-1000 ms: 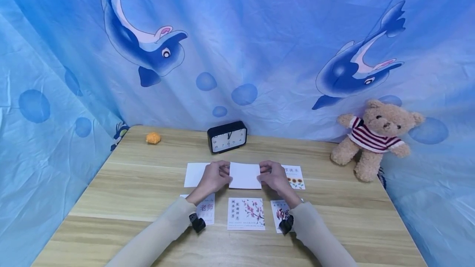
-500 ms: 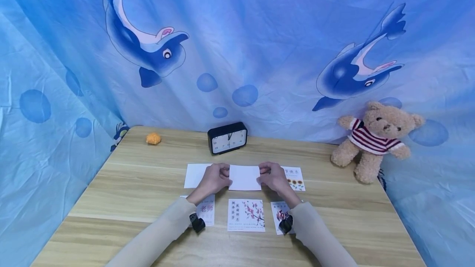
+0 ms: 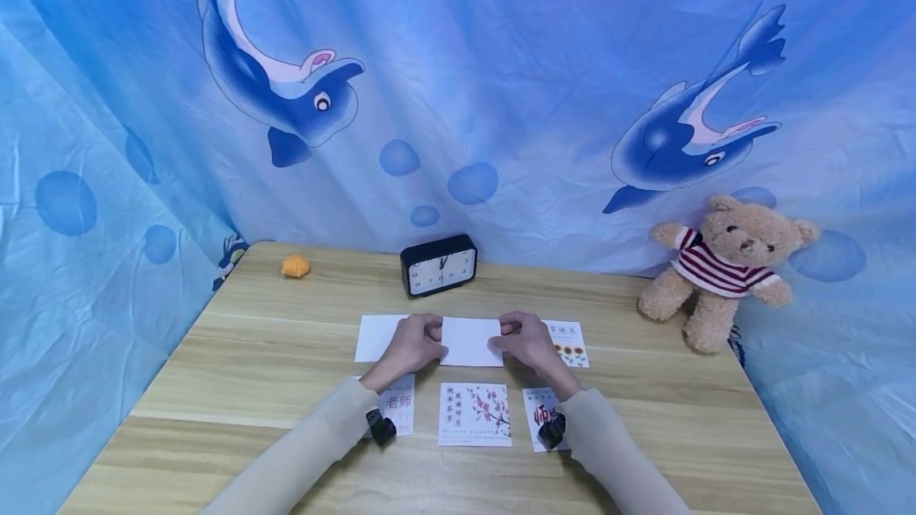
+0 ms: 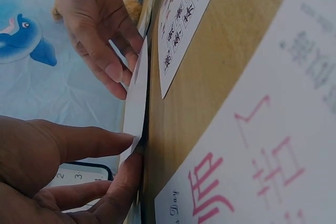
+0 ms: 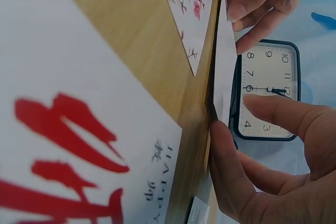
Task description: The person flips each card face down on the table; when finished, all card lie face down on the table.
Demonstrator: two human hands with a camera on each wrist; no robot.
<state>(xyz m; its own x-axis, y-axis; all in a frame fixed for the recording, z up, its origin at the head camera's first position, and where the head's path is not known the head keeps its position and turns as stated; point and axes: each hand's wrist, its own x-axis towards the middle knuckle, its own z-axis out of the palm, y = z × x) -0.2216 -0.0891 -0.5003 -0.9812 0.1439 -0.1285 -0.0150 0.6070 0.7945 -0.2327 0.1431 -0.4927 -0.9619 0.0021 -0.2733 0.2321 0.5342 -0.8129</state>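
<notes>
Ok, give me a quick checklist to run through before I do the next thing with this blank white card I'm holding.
1. Left hand pinches the blank card at its left edge: ok.
2. Right hand pinches its right edge: ok.
3. Card lifted off the table: its near edge is raised in the wrist views; the far edge, cannot tell.
4. Printed face of the held card: cannot tell, only white shows.
5. Blossom card lies flat, apart from the held one: ok.
6. Clock stands behind, not touching the hands: ok.
</notes>
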